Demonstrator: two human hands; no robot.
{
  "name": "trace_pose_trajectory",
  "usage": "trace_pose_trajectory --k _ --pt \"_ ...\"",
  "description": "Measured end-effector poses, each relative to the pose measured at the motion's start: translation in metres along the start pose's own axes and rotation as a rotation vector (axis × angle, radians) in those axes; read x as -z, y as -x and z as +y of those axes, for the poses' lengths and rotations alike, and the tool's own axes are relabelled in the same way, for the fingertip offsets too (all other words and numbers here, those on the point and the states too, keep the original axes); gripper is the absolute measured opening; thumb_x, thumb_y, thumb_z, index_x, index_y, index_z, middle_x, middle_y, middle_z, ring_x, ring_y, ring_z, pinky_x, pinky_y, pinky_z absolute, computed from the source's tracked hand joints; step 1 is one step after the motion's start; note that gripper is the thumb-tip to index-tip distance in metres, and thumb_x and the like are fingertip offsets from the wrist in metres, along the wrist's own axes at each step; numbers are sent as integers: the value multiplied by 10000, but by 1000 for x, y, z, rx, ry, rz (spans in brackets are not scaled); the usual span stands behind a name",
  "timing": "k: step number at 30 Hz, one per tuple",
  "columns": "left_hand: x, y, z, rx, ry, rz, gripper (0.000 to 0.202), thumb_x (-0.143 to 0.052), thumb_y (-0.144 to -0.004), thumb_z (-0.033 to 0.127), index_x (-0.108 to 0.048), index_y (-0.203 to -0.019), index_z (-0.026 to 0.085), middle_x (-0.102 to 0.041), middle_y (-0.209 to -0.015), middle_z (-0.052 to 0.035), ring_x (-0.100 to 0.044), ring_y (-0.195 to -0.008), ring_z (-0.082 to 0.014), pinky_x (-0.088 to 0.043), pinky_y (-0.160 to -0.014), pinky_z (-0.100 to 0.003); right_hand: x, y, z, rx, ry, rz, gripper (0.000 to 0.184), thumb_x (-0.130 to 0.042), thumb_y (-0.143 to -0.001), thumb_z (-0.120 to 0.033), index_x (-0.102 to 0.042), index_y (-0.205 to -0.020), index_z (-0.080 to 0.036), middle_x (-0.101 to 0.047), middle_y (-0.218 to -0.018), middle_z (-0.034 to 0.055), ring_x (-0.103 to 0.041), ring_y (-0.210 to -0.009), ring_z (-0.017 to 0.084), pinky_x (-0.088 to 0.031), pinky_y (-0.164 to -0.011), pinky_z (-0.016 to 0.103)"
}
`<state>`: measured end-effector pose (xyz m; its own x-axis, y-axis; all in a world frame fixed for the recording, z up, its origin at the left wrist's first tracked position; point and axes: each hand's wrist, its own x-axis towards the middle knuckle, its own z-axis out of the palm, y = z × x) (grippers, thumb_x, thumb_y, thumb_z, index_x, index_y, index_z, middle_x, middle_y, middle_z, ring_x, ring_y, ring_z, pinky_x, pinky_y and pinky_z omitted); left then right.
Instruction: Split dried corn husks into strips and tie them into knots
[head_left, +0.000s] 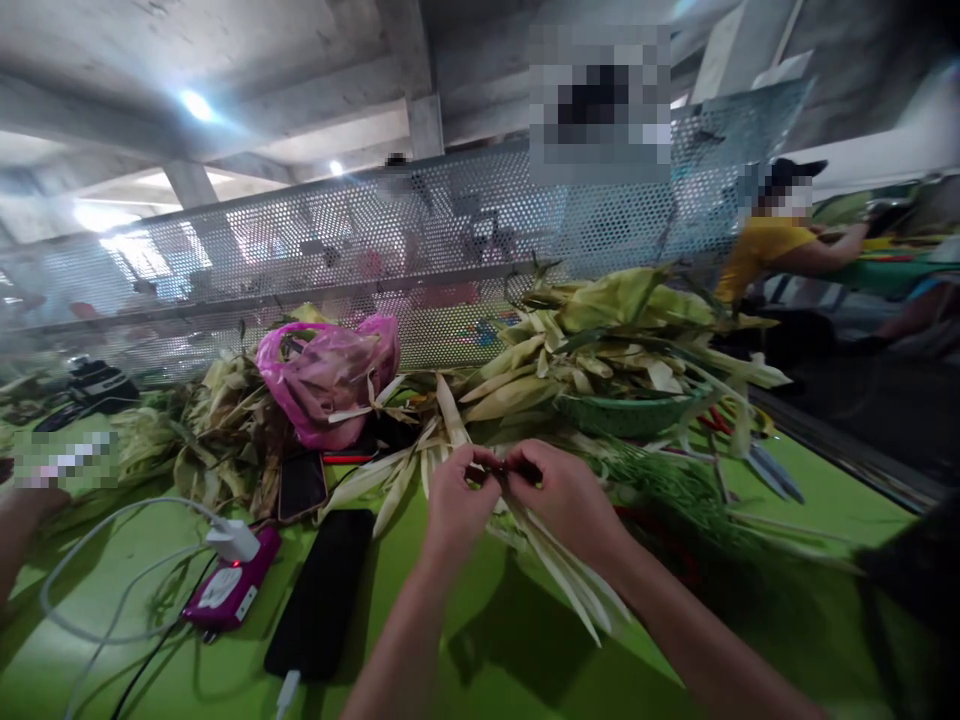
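My left hand [463,500] and my right hand [559,495] come together over the green table, fingertips pinched on a bundle of pale corn husk strips [562,575]. The strips fan out below my fingers toward the lower right, and a pointed husk [449,410] rises beyond my left hand. Something thin and dark shows between the fingertips; I cannot make out what it is. Loose corn husks [397,490] lie left of my left hand. Right of my right hand is a tangle of thin green strands [667,500].
A green basin [630,413] heaped with husks, scissors [776,470] and a pink plastic bag [330,385] surround the hands. Left are a black phone [322,600], another phone [301,487], a purple power strip [234,585] with cables, and another person's hand [37,500]. A perforated metal partition [300,270] stands behind.
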<state>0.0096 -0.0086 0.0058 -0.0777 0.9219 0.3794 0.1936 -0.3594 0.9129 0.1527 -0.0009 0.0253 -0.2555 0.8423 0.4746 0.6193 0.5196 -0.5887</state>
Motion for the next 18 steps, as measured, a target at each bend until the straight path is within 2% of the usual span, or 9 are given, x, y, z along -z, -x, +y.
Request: trace_pose_trajectory --k 4,11,15,18 --pt "-1 1 0 2 3 11 162 -535 -697 103 -613 -821 173 -643 -787 -11 -567 -679 -126 -439 -648 -240 -3 0 0 -35 -133 -23 57 -544 -755 -190 -597 -735 -197 -624 -704 3 -541 -648 154 -384 -604 254" --pt "2 -1 -4 -85 -85 63 141 -535 -757 116 -632 -843 170 -664 -813 -35 -594 -740 -149 -450 -700 -261 -7 -1 1 -93 -399 -62 63 -582 -771 -239 -593 -734 -189 -579 -669 -12 -513 -636 139 -414 -608 260" --pt "4 -2 -4 -46 12 77 97 -566 -774 161 -636 -840 171 -652 -768 -24 -577 -692 -145 -444 -653 -251 -7 -4 0 -219 -686 -54 178 -651 -743 -329 -596 -839 -189 -597 -701 -8 -544 -630 139 -460 -587 268" --pt "3 -2 -3 -30 87 78 74 -594 -770 179 -641 -827 177 -648 -760 -16 -566 -687 -138 -440 -654 -243 -8 -6 4 -272 -772 -98 236 -667 -729 -336 -627 -908 -189 -626 -705 0 -567 -629 145 -474 -584 274"
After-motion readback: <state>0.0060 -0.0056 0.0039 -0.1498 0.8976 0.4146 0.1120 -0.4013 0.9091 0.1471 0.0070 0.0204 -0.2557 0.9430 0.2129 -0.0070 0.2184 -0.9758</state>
